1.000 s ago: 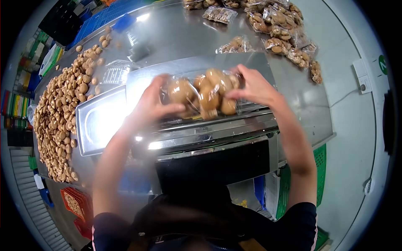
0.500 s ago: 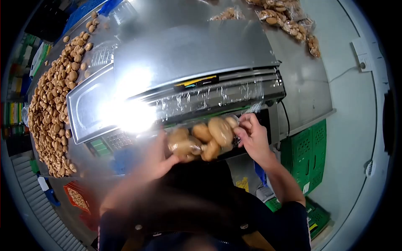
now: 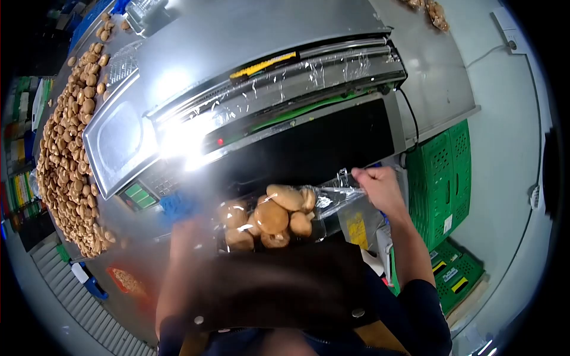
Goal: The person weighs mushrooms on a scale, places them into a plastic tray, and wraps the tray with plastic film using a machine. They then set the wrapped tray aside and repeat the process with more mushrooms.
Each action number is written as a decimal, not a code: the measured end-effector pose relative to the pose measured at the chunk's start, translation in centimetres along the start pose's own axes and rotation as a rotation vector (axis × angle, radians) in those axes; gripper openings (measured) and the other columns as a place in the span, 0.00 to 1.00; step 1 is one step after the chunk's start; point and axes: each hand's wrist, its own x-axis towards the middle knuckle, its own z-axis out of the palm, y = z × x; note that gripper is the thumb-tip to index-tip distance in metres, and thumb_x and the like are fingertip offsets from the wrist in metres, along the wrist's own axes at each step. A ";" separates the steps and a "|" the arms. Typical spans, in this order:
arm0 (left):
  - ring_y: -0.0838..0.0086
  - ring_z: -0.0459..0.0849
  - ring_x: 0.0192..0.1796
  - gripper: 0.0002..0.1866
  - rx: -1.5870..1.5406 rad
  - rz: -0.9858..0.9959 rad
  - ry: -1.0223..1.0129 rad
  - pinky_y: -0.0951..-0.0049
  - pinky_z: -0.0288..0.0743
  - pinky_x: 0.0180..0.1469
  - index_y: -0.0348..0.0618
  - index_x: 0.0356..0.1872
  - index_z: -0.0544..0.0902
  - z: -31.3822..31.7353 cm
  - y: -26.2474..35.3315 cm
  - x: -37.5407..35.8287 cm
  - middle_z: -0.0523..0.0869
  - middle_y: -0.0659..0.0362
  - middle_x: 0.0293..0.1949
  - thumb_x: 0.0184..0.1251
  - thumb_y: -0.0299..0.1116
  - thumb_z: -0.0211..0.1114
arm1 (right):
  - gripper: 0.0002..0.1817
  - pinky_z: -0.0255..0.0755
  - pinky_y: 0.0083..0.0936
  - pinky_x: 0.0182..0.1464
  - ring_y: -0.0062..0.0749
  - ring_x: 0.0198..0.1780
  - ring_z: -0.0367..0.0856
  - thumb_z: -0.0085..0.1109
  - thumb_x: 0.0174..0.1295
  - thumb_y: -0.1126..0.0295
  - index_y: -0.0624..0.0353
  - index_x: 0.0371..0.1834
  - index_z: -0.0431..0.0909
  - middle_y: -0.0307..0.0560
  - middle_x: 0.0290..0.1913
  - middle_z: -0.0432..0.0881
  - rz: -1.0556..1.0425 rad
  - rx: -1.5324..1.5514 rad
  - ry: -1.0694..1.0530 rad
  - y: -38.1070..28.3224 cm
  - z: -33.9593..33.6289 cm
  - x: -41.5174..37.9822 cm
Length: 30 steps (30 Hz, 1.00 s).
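Note:
A clear plastic pack of brown mushrooms point(image 3: 272, 216) lies in front of my apron, below the dark plate of the wrapping machine point(image 3: 320, 142). Between thumb and fingers, my right hand point(image 3: 382, 187) pinches a loose end of the cling film point(image 3: 338, 199), pulled out taut to the right of the pack. At the pack's left side, my left hand point(image 3: 189, 231) is washed out by haze, so its fingers cannot be made out. Near it is a blurred blue thing point(image 3: 176, 206).
Loose mushrooms point(image 3: 65, 148) are heaped along the left of the steel table. A scale with a metal pan point(image 3: 119, 136) stands beside the machine. Green crates point(image 3: 439, 184) stand at right, an orange crate point(image 3: 124, 280) at lower left. Bagged mushrooms point(image 3: 437, 16) lie at the back.
The pack has come down and closer to my body, off the machine's front. My right hand has moved right and down, stretching the film end outward. My left hand has moved left.

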 end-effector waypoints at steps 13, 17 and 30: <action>0.82 0.67 0.22 0.23 -0.274 0.556 0.280 0.80 0.60 0.21 0.40 0.30 0.72 4.7 -5.3 1.9 0.73 0.57 0.32 0.67 0.52 0.61 | 0.07 0.72 0.26 0.42 0.26 0.38 0.76 0.59 0.61 0.70 0.60 0.40 0.77 0.41 0.37 0.78 -0.944 0.488 -0.908 3.7 21.1 -1.0; 0.81 0.67 0.24 0.26 -0.347 1.142 0.050 0.79 0.62 0.22 0.37 0.36 0.73 5.0 1.4 -0.2 0.74 0.55 0.38 0.66 0.56 0.60 | 0.13 0.73 0.33 0.39 0.42 0.34 0.81 0.54 0.68 0.66 0.67 0.40 0.79 0.59 0.33 0.81 -0.820 0.286 -0.999 -8.0 15.9 -6.2; 0.68 0.80 0.38 0.24 -0.388 0.539 -0.556 0.72 0.77 0.40 0.36 0.47 0.74 5.2 4.9 -2.3 0.79 0.49 0.42 0.69 0.52 0.55 | 0.25 0.75 0.27 0.39 0.28 0.42 0.82 0.51 0.66 0.68 0.54 0.68 0.66 0.49 0.45 0.84 -0.796 -0.171 -1.097 -13.2 6.1 -2.9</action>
